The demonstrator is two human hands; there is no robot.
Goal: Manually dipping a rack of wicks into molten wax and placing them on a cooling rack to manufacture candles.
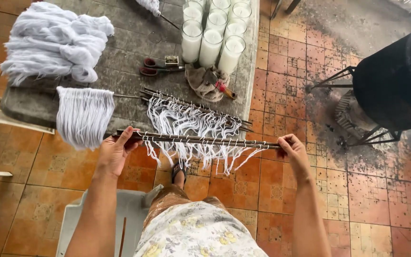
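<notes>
Both hands grip a wick-strung rod bundle [200, 139] above the floor: left hand [116, 151] at 9 o'clock, right hand [292, 146] at 3 o'clock; the strung bundle likely needs level carrying next

- The left hand [115, 152] and right hand [293, 150] hold the two ends of a bundle of sticks [200, 139], level, in front of the tabletop [129, 57].
- Strings [191, 152] hang from the sticks.
- A second set of sticks [191, 107] lies on the tabletop's near edge, just behind the held one.
- A hank of threads [84, 114] hangs off the edge to the left.
- A pile of thread [53, 40] lies at the far left.
- Scissors [160, 67] lie mid-tabletop; candle glasses [215, 35] stand behind them to the right.
- A drum on a stand [396, 78] sits on the floor [286, 200] at the right.
</notes>
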